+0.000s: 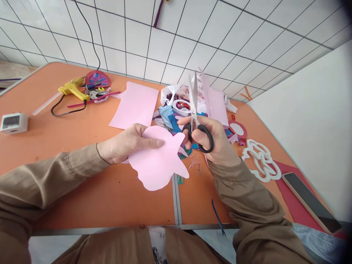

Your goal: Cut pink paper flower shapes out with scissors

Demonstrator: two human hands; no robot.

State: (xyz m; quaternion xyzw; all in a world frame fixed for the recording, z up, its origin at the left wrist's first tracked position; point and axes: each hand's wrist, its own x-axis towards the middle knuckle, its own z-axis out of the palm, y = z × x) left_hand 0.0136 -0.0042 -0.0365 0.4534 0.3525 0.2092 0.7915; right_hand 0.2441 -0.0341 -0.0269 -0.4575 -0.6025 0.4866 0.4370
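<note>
A pink paper cutout (158, 161) with a wavy edge and two pointed tips on its right side is pinched in my left hand (134, 143), thumb on top. My right hand (216, 139) grips black-handled scissors (194, 99), fingers through the loops, the blades pointing up and slightly parted. The blades are apart from the cutout. Thin pink paper snippets (194, 161) lie on the orange table just below my right hand.
Pink sheets (137, 104) lie behind my hands, near a heap of craft scraps (181, 104). At left are a yellow glue gun (73, 90) and a white box (14, 123). White cutout shapes (261, 161) and a phone (310, 201) lie at right. A tiled wall (137, 33) stands behind.
</note>
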